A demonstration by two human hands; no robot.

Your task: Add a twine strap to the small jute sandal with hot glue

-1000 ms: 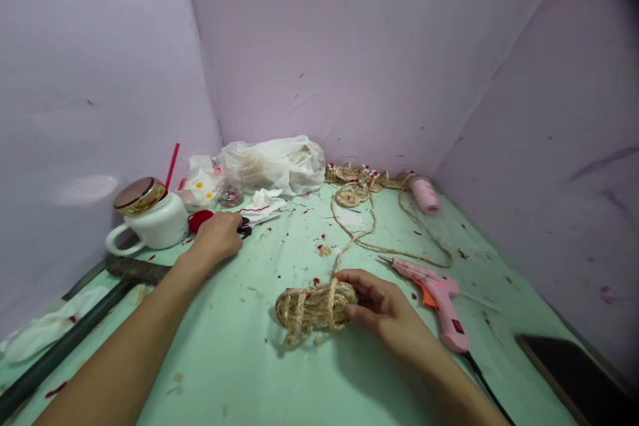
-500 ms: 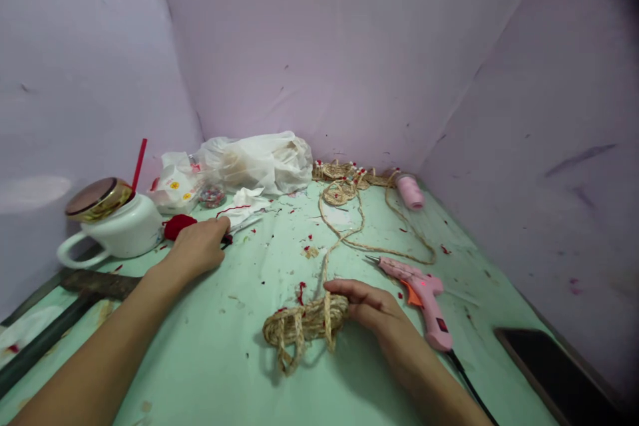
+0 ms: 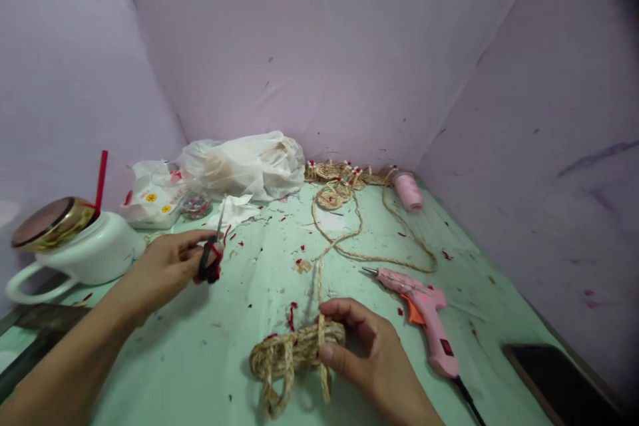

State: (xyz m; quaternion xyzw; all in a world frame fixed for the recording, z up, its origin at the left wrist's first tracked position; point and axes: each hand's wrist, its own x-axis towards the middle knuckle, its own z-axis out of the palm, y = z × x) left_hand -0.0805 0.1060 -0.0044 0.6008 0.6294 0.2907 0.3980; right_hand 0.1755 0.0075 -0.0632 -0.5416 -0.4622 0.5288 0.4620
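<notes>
My left hand (image 3: 167,266) is lifted a little off the green table (image 3: 239,319) and closed around small scissors (image 3: 212,258) with black handles wound in red thread, blades pointing up. My right hand (image 3: 367,356) grips a bundle of tan jute rope (image 3: 287,356) near the front of the table, thumb pressed on the strand that runs from it. That strand (image 3: 344,239) loops away to coiled rope pieces (image 3: 337,180) at the back.
A pink glue gun (image 3: 424,309) lies right of the bundle, cord trailing forward. A white mug with gold lid and red straw (image 3: 74,246) stands at left. Plastic bags (image 3: 239,163), a pink spool (image 3: 407,190) and a dark phone (image 3: 564,383) also lie about. Purple walls enclose the table.
My left hand has picked the scissors up from beside the mug and drawn them toward me. My right hand has tightened on the rope bundle. The camera turned left.
</notes>
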